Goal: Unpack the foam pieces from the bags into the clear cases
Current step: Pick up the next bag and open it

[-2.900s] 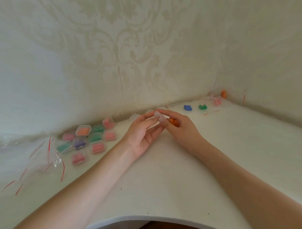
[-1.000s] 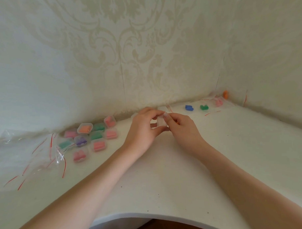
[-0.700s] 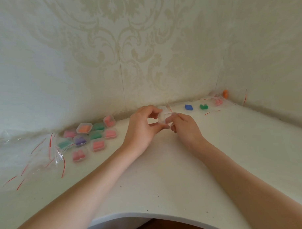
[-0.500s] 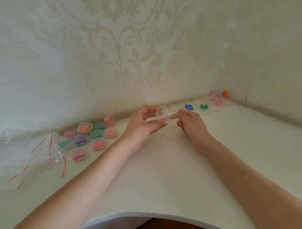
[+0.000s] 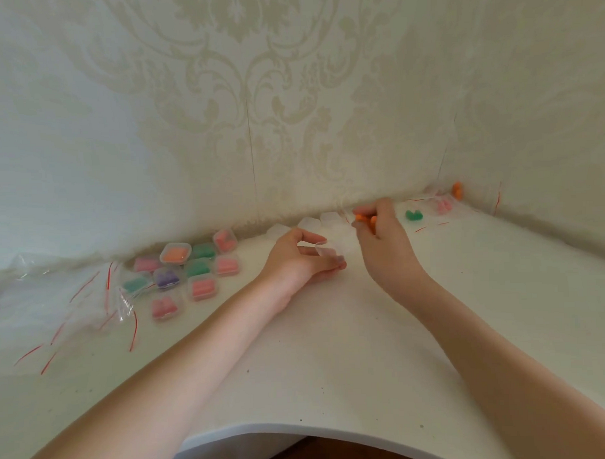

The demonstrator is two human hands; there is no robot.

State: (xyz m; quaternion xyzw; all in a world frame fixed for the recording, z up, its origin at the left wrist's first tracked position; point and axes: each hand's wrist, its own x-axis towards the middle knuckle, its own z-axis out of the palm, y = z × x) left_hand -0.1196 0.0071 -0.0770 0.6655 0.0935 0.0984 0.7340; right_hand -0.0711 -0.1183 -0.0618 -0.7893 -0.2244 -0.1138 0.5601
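My left hand [image 5: 300, 258] holds a small clear case [image 5: 326, 250] between thumb and fingers, just above the white table. My right hand [image 5: 380, 238] pinches orange foam pieces [image 5: 364, 220] at its fingertips, a little to the right of and behind the case. Several empty clear cases [image 5: 309, 224] lie along the wall behind my hands. A green foam piece [image 5: 413, 215] sits to the right of my right hand. Pink foam in a bag [image 5: 442, 205] and an orange foam piece [image 5: 457, 190] lie in the far corner.
Several filled clear cases [image 5: 189, 271] with pink, green, orange and purple foam cluster at the left near the wall. Empty clear bags with red strips [image 5: 74, 306] lie at the far left. The white table's curved front edge [image 5: 301, 426] runs below my forearms.
My hands have moved apart. The right hand reached back toward the wall and now shows orange foam at its fingertips. The left hand keeps the clear case and has lowered slightly.
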